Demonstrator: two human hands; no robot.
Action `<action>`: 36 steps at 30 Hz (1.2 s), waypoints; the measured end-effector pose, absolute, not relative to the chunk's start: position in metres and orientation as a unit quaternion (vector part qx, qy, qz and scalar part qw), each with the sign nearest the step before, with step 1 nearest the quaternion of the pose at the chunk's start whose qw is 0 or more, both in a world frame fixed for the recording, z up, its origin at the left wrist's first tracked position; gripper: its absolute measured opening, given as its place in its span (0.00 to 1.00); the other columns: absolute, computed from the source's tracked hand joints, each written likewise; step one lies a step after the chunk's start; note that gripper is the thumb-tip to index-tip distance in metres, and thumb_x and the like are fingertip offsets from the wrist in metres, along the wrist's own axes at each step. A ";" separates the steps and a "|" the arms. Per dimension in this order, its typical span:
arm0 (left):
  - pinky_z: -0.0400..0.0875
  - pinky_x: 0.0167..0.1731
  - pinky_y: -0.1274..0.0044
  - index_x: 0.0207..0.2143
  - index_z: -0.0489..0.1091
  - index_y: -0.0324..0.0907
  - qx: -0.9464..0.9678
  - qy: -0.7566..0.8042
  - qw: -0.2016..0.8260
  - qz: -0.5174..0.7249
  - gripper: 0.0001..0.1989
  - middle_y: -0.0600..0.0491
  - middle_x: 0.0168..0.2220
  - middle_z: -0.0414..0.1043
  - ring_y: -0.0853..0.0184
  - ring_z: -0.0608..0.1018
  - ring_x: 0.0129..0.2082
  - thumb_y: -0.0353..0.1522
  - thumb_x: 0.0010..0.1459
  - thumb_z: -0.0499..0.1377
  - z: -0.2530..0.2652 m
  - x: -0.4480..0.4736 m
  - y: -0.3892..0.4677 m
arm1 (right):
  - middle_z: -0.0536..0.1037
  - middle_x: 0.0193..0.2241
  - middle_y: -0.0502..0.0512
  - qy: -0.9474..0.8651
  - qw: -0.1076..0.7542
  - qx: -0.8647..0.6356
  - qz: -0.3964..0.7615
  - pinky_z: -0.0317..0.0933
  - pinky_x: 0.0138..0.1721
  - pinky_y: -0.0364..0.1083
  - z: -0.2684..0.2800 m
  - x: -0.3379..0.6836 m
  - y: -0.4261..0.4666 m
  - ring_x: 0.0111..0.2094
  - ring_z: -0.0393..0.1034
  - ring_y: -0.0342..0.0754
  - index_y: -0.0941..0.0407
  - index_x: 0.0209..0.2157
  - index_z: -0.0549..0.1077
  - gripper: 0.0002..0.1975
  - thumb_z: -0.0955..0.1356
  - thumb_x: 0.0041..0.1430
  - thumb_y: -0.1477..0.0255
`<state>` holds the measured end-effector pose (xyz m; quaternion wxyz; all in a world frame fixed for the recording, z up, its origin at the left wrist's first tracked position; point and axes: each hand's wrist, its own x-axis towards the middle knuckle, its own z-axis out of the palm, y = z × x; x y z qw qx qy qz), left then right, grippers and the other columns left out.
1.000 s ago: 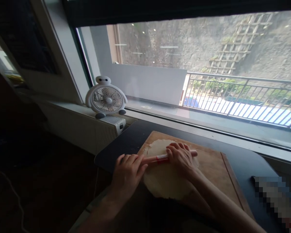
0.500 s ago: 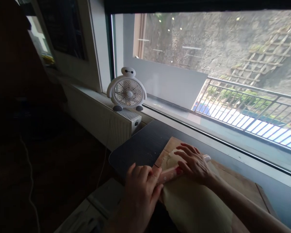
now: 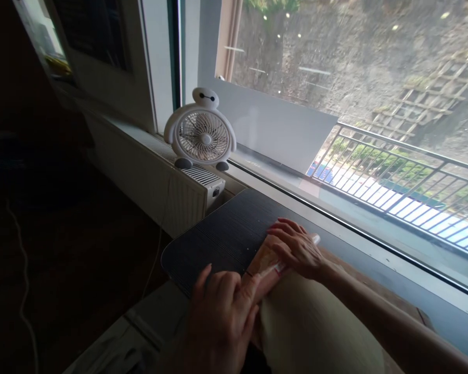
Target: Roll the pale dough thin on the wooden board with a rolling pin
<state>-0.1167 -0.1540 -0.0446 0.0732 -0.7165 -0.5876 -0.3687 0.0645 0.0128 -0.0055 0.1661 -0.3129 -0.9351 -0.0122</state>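
Note:
A pinkish rolling pin (image 3: pixel 265 284) lies slantwise over a wide pale sheet of dough (image 3: pixel 320 327). My left hand (image 3: pixel 224 306) is closed around its near end, thumb and fingers bent. My right hand (image 3: pixel 298 249) bears down near the far end with its fingers curved over the pin, and a whitish handle tip (image 3: pixel 315 239) shows past it. Beneath the dough is a wooden board (image 3: pixel 398 298), partly covered by the dough and my right forearm. The dough hangs toward me past the pin.
The board sits on a dark table (image 3: pixel 214 234) beside a large window. A white fan (image 3: pixel 205 137) with a round character head stands on a radiator (image 3: pixel 148 176) beyond the table's left corner. A pale cord (image 3: pixel 25 280) runs down at the left.
The rolling pin and both my hands have moved forward to the dough's far part, covering the flap that showed beyond the pin. The camera view has shifted slightly.

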 end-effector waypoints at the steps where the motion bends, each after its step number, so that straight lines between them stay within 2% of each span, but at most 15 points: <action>1: 0.56 0.53 0.56 0.53 0.66 0.49 -0.721 -0.579 0.070 -0.374 0.20 0.54 0.34 0.68 0.66 0.71 0.35 0.29 0.57 0.55 -0.045 -0.116 -0.155 | 0.69 0.53 0.52 -0.943 0.153 -0.295 -0.008 0.49 0.58 0.53 -0.005 0.072 0.008 0.59 0.52 0.52 0.49 0.51 0.69 0.16 0.59 0.64 0.64; 5: 0.57 0.52 0.56 0.51 0.67 0.47 -0.709 -0.604 0.071 -0.357 0.18 0.53 0.34 0.69 0.65 0.71 0.36 0.32 0.58 0.55 -0.047 -0.124 -0.143 | 0.70 0.51 0.52 -0.940 0.147 -0.308 -0.007 0.48 0.58 0.55 -0.004 0.054 0.028 0.60 0.51 0.53 0.49 0.50 0.70 0.16 0.59 0.64 0.66; 10: 0.58 0.49 0.57 0.51 0.68 0.45 -0.703 -0.636 0.084 -0.307 0.17 0.52 0.34 0.70 0.62 0.71 0.36 0.34 0.59 0.54 -0.045 -0.134 -0.129 | 0.71 0.51 0.54 -0.904 0.174 -0.390 -0.014 0.50 0.57 0.54 -0.002 0.008 0.062 0.59 0.53 0.53 0.52 0.53 0.67 0.21 0.62 0.60 0.60; 14: 0.57 0.51 0.57 0.53 0.66 0.48 -0.717 -0.600 0.084 -0.344 0.19 0.54 0.33 0.69 0.65 0.71 0.35 0.32 0.58 0.54 -0.043 -0.119 -0.145 | 0.68 0.53 0.52 -0.917 0.139 -0.373 0.003 0.49 0.58 0.53 -0.001 0.047 0.027 0.60 0.51 0.51 0.49 0.53 0.67 0.19 0.60 0.63 0.62; 18: 0.57 0.52 0.60 0.54 0.65 0.49 -0.743 -0.543 0.065 -0.385 0.20 0.55 0.33 0.69 0.67 0.71 0.33 0.34 0.58 0.55 -0.043 -0.106 -0.157 | 0.68 0.54 0.49 -0.932 0.104 -0.347 0.021 0.49 0.58 0.53 0.000 0.093 -0.007 0.61 0.49 0.52 0.46 0.52 0.68 0.18 0.55 0.66 0.65; 23: 0.57 0.51 0.58 0.50 0.68 0.44 -0.723 -0.596 0.063 -0.344 0.16 0.53 0.35 0.70 0.64 0.71 0.36 0.35 0.60 0.54 -0.046 -0.119 -0.141 | 0.68 0.54 0.50 -0.919 0.121 -0.374 0.018 0.47 0.58 0.56 -0.002 0.045 0.033 0.62 0.48 0.53 0.47 0.50 0.70 0.19 0.55 0.66 0.61; 28: 0.57 0.50 0.57 0.50 0.68 0.42 -0.714 -0.617 0.096 -0.317 0.16 0.51 0.34 0.70 0.62 0.71 0.37 0.35 0.60 0.53 -0.044 -0.123 -0.136 | 0.64 0.58 0.54 -0.893 0.158 -0.421 0.016 0.46 0.59 0.55 -0.001 0.003 0.061 0.63 0.45 0.53 0.52 0.56 0.65 0.26 0.58 0.62 0.53; 33: 0.57 0.51 0.61 0.54 0.65 0.46 -0.759 -0.525 0.121 -0.366 0.21 0.54 0.32 0.69 0.66 0.71 0.33 0.33 0.58 0.53 -0.047 -0.100 -0.153 | 0.57 0.62 0.50 -0.914 0.108 -0.391 0.011 0.42 0.61 0.57 -0.012 0.090 0.012 0.65 0.38 0.52 0.48 0.59 0.61 0.23 0.53 0.67 0.59; 36: 0.56 0.52 0.62 0.55 0.65 0.48 -0.778 -0.468 0.151 -0.391 0.22 0.54 0.30 0.68 0.66 0.71 0.32 0.34 0.57 0.53 -0.053 -0.089 -0.155 | 0.54 0.63 0.52 -0.915 0.096 -0.391 0.008 0.39 0.62 0.59 -0.017 0.132 -0.007 0.65 0.39 0.52 0.50 0.63 0.52 0.25 0.53 0.67 0.60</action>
